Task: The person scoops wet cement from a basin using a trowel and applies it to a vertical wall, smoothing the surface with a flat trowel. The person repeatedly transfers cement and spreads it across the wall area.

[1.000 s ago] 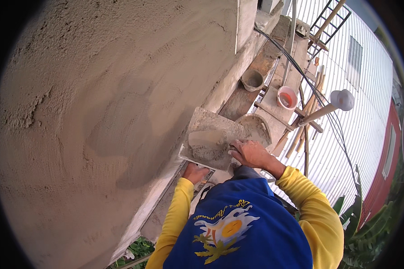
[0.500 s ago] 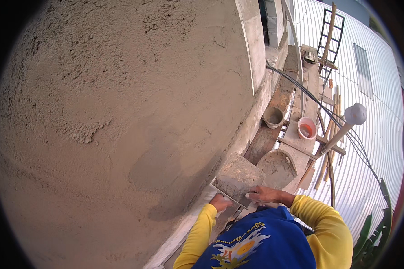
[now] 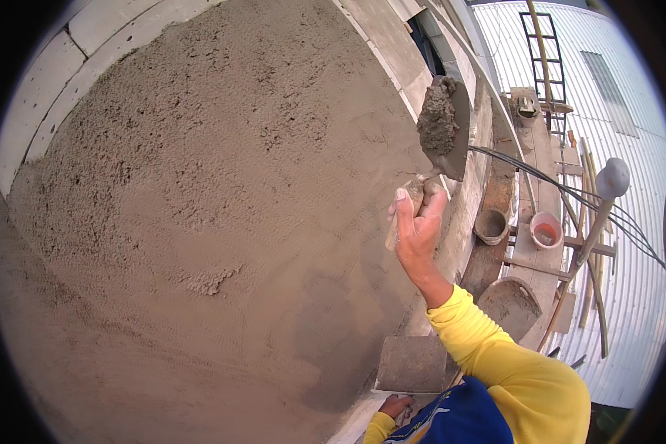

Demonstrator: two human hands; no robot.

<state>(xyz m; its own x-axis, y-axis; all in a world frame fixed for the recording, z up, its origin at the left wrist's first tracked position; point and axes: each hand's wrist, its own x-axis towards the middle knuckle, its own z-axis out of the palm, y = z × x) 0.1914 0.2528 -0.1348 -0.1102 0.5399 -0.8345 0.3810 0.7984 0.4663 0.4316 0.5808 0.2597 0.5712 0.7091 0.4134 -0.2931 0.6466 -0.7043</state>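
Note:
My right hand (image 3: 419,233) is raised beside the wall, its fingers wrapped round the handle of a trowel (image 3: 460,144). A lump of wet grey mortar (image 3: 438,118) lies on the trowel's blade. Low in the view, my left hand (image 3: 397,406) is closed at the edge of a flat mortar board (image 3: 413,364), whose visible top carries only a thin grey smear; part of that hand is hidden under my shirt and the board. To my left, wet plaster (image 3: 222,170) covers the wall, rough higher up and smoother lower down.
Plank scaffolding (image 3: 534,259) runs along the wall on the right. On it stand a grey bucket (image 3: 490,225), a pinkish bucket (image 3: 546,229) and a mortar tub (image 3: 509,307). Black cables (image 3: 540,177) and a capped pole (image 3: 603,203) cross nearby. Beyond is corrugated sheet metal (image 3: 621,311).
My right hand has risen from the mortar board up beside the wall, carrying mortar on the trowel. My left hand and the board sit lower in view, and the view has shifted.

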